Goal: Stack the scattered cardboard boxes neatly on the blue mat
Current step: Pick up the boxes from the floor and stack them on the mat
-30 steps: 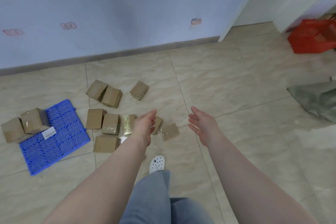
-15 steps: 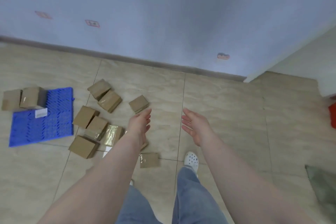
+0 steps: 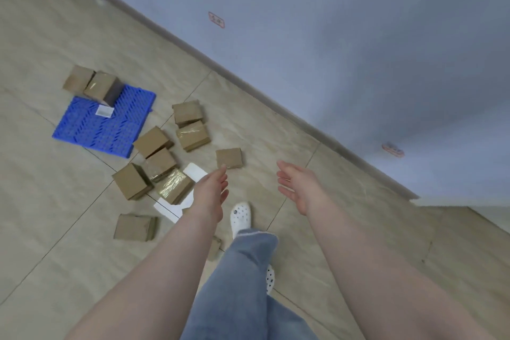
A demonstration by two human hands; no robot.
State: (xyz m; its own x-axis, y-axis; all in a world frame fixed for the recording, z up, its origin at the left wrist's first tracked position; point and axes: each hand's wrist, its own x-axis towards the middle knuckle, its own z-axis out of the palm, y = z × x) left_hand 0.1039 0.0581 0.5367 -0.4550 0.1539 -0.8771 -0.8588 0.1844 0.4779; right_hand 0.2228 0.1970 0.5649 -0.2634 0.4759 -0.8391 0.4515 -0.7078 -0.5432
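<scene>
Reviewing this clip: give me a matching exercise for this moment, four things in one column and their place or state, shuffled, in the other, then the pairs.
Things
1. left hand
2. blue mat
3. white shoe
4. box with shiny tape

Places or states
A. on the tiles between the two forearms
B. open, empty, above the scattered boxes
C. in the cluster, beside a white paper
D. carries a box and a white label

Pairs: 1-B, 2-D, 3-A, 4-C
</scene>
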